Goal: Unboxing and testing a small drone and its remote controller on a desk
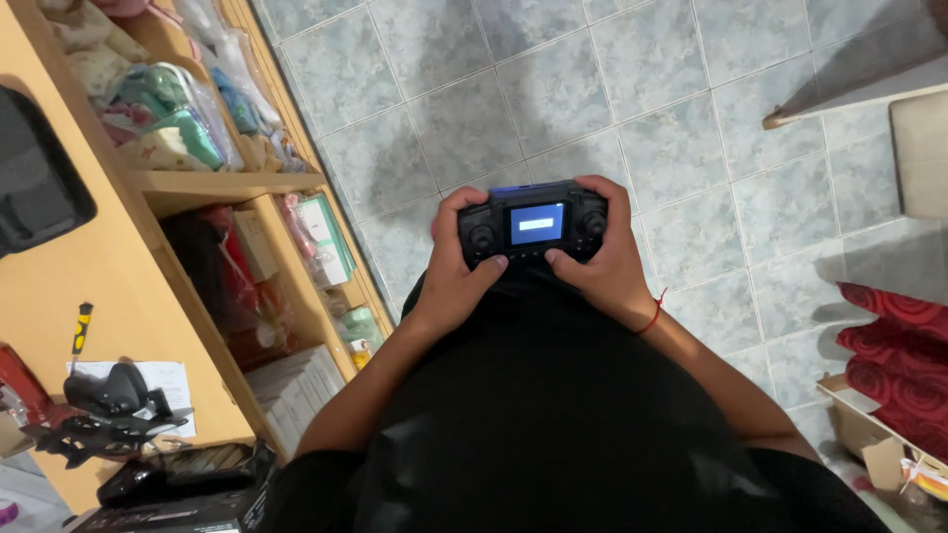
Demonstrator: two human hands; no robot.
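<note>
I hold a black handheld controller (531, 223) with a small lit screen and two thumbsticks in front of my body, above a tiled floor. My left hand (457, 276) grips its left side, thumb resting below the left stick. Its right side sits in my right hand (604, 265), thumb curled under the screen. A red string bracelet circles my right wrist. My black shirt fills the lower middle of the view.
A wooden shelf unit (227, 183) stands at left with packaged goods and boxes. On its top lie a small black folded drone (104, 410), a paper sheet and a screwdriver (80, 331). Red patterned fabric (894, 350) and a cardboard box sit at right.
</note>
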